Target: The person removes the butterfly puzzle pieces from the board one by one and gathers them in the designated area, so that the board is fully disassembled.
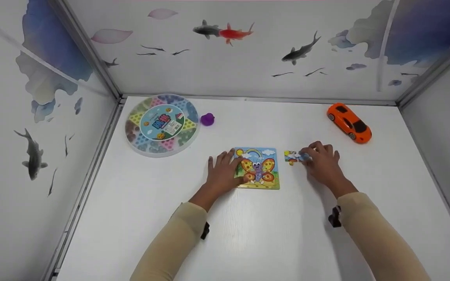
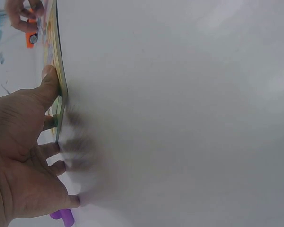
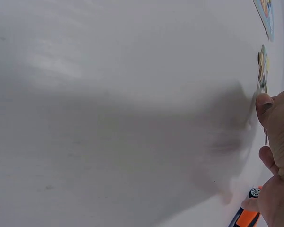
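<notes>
A square butterfly jigsaw puzzle [image 1: 259,166] lies flat on the table. My left hand [image 1: 224,173] rests over its left side with fingers spread, and in the left wrist view the thumb [image 2: 49,80] touches the puzzle's edge. Right of the board lie small puzzle pieces [image 1: 290,156] with a sun and clouds. My right hand [image 1: 324,166] is over their right end, its thumb and fingers pinching a bluish puzzle piece [image 1: 304,156]. The right wrist view shows the thumb against the pieces' edge; the other fingertips are partly hidden.
A round Chinese checkers set [image 1: 162,148] stands at the back left, beside a small purple toy [image 1: 208,119]. An orange toy car [image 1: 349,123] sits at the back right. White printed panels [image 1: 248,78] wall the table at the back and sides.
</notes>
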### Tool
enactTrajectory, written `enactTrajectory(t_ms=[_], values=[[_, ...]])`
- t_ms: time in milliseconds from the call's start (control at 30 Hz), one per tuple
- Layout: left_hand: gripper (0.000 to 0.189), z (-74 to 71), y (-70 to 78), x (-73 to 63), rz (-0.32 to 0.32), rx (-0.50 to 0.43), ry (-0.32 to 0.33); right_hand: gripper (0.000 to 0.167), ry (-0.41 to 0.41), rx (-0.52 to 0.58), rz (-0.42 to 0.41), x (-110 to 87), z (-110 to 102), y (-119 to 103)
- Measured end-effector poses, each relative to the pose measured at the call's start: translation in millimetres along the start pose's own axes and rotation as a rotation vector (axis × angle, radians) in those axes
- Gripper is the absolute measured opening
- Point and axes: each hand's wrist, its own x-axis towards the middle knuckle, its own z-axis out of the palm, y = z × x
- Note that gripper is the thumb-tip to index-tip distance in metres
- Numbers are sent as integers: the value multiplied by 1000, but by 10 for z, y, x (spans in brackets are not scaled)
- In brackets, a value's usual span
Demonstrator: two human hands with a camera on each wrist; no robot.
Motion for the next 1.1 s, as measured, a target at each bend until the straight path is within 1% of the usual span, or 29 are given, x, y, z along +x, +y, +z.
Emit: enactTrajectory(t_ms=[267,533,867,1100], values=[[77,-13,-1,-9,9,-20,-1,34,-17,-33,-16,-11,-32,52],[79,-13,-20,-9,22,-43,3,35,-23,-33,-1,5,-4,81],[79,-29,-1,-12,11,-21,-1,35,-20,-63,-17,4,-27,90],[80,5,-21,8,7,-27,-7,37,-24,-64,-35,4,-12,106]])
